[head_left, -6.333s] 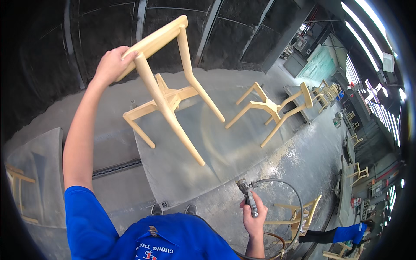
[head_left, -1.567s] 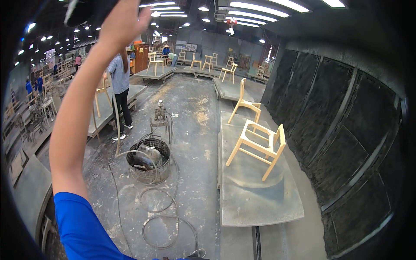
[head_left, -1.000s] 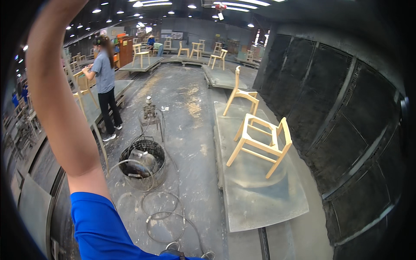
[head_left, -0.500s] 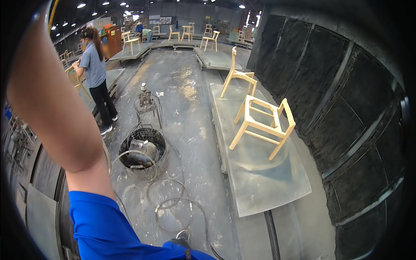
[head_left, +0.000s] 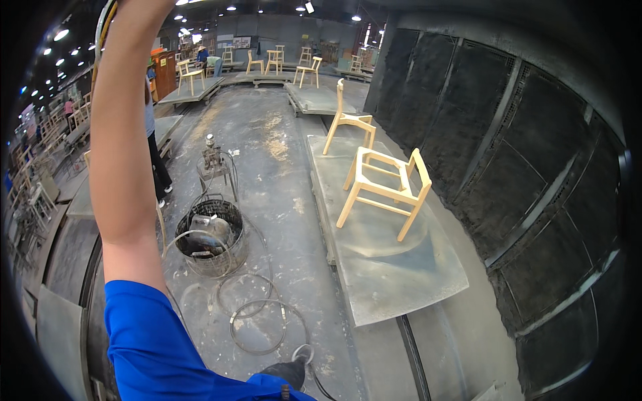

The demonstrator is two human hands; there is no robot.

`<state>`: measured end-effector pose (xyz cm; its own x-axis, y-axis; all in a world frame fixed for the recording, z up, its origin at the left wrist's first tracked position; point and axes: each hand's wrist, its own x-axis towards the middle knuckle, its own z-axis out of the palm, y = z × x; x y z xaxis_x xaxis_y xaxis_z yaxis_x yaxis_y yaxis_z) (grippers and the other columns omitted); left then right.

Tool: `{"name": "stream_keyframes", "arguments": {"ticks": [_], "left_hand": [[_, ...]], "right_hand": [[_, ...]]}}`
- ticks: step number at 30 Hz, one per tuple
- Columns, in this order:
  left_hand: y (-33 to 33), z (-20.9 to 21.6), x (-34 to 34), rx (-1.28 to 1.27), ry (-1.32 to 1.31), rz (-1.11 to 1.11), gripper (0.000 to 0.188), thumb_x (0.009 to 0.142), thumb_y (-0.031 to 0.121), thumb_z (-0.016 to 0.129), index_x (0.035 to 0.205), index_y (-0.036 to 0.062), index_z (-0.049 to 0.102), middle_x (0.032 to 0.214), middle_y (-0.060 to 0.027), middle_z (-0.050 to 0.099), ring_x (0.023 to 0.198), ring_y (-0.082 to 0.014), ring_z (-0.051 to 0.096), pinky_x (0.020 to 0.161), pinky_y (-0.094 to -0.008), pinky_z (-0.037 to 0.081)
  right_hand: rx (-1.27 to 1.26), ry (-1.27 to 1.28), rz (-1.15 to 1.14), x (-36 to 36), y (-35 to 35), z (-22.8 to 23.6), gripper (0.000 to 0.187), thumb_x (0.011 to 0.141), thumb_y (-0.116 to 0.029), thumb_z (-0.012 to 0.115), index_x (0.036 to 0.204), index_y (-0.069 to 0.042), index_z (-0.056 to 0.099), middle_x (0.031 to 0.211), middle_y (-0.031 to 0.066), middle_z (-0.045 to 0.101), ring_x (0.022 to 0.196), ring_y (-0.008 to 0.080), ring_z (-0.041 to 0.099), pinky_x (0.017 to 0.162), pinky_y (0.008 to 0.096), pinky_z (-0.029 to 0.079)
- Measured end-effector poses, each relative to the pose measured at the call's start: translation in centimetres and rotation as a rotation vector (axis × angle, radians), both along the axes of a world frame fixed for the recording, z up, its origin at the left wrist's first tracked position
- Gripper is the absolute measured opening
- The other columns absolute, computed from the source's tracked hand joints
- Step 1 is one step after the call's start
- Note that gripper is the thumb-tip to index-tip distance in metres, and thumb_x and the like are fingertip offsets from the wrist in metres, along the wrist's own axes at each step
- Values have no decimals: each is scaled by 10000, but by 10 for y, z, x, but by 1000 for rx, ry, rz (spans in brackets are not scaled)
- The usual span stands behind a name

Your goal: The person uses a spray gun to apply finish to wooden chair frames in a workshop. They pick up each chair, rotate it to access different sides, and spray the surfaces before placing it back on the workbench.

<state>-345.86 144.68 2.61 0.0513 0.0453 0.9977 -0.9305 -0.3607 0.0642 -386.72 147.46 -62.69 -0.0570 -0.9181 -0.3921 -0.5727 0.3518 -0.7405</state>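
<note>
My left arm (head_left: 127, 147), in a blue sleeve (head_left: 150, 334), is raised straight up along the left side. The upper edge of the picture cuts it off, so the left hand is out of sight. My right hand does not show. Low in the middle lies a dark object (head_left: 284, 373) with a metal ring, too unclear to name. To the right, an unpainted wooden chair frame (head_left: 388, 194) without a seat panel stands on a low grey platform (head_left: 414, 284). A second wooden chair (head_left: 344, 120) is just behind it.
A bucket (head_left: 210, 240) with a metal container inside stands mid-left, with a pump (head_left: 214, 160) behind it. Coiled hose (head_left: 257, 327) crosses the floor. A dark panelled wall (head_left: 535, 167) runs along the right. More platforms with chairs stand farther back. My arm mostly hides a person (head_left: 160, 167).
The view has shifted, so the chairs and platform sit farther left and slightly higher. My raised left arm stands more upright and now covers most of the nearby person.
</note>
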Motion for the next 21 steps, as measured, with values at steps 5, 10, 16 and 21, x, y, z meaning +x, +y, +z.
{"name": "stream_keyframes", "arguments": {"ticks": [5, 10, 16, 21], "left_hand": [[0, 2, 1, 4, -1, -16, 323, 978, 280, 631, 1037, -36, 601, 924, -268, 710, 879, -443, 700, 773, -517, 540], [4, 1, 2, 7, 9, -61, 331, 980, 290, 624, 1030, -37, 595, 942, -275, 705, 911, -458, 691, 804, -527, 538], [-6, 5, 13, -29, 2, -176, 295, 986, 248, 613, 1046, -39, 579, 1006, -308, 675, 959, -474, 667, 832, -529, 521], [-7, 2, 13, -14, -5, -348, 306, 999, 203, 597, 1144, -62, 551, 1084, -330, 643, 1022, -471, 645, 872, -503, 500]], "right_hand": [[3, 17, -38, -11, 18, 0, 563, 947, -345, 662, 1415, -51, 553, 1269, 257, 677, 1233, 375, 628, 1031, 477, 483], [-2, 34, -88, -20, 38, 1, 568, 946, -342, 663, 1423, -56, 546, 1272, 257, 676, 1235, 377, 626, 1034, 480, 481], [-14, 44, -176, -40, 61, 4, 575, 944, -339, 664, 1433, -62, 539, 1277, 257, 674, 1239, 379, 624, 1036, 483, 479], [-1, 52, -262, -57, 84, 5, 581, 943, -336, 665, 1441, -66, 532, 1281, 257, 673, 1241, 381, 622, 1038, 486, 477]]}}
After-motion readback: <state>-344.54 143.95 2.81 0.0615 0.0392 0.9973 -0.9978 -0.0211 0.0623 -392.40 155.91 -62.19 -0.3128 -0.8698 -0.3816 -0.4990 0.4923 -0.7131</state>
